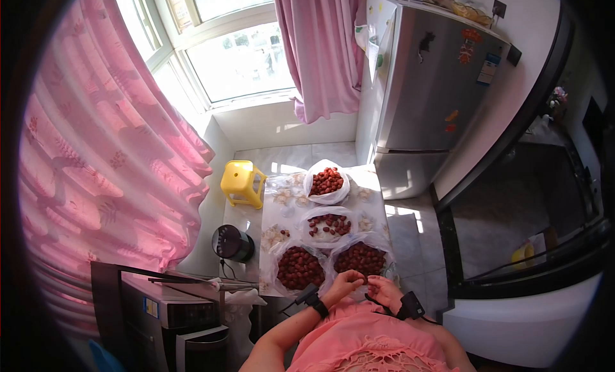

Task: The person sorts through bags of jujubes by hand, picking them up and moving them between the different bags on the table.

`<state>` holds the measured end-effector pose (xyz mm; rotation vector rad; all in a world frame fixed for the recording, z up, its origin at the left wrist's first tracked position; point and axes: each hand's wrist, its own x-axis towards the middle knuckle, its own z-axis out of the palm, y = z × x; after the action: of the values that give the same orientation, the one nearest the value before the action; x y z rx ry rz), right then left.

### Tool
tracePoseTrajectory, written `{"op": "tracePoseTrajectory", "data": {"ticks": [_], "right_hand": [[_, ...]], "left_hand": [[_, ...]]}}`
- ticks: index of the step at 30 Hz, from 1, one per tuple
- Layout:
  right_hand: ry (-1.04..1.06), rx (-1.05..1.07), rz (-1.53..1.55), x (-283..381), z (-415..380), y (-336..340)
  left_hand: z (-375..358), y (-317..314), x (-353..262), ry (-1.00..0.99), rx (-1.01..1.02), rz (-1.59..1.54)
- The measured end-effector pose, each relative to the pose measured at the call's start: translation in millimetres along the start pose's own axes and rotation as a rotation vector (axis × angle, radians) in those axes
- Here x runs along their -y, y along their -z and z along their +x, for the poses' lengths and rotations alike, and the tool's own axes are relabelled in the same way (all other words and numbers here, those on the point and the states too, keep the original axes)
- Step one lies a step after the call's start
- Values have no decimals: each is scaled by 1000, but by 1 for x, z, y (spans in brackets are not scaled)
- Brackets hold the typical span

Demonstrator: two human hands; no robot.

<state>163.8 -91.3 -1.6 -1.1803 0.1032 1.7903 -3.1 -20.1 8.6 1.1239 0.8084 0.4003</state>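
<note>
My left hand and my right hand are close together in front of my body, fingers pinched and fingertips nearly meeting. A small dark piece between them looks like a red date, mostly covered by the fingers. They are over the near edge of a plastic bag full of dark red dates. Left of it stands another full bag of dates. Beyond these, a flatter bag holds fewer, scattered dates. At the table's far end, a white bag contains brighter red dates.
A flowered cloth covers the table, with a few loose dates at its left side. Left of it are a yellow stool and a black round appliance. The refrigerator rises behind right; pink curtains hang left.
</note>
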Motion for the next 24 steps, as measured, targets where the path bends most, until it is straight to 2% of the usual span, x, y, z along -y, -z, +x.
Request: {"op": "tracePoseTrajectory", "data": {"ticks": [2, 6, 11, 20, 24], "right_hand": [[-9, -31, 36, 0, 2, 5], [-15, -79, 35, 1, -1, 5], [-15, -85, 57, 1, -3, 8], [-11, -95, 88, 0, -3, 12], [1, -98, 106, 2, -6, 13]], "left_hand": [[3, 2, 5, 25, -69, 38], [4, 7, 14, 47, -83, 46], [21, 22, 63, 92, -129, 15], [49, 24, 61, 213, -191, 80], [63, 20, 62, 168, -193, 60]]}}
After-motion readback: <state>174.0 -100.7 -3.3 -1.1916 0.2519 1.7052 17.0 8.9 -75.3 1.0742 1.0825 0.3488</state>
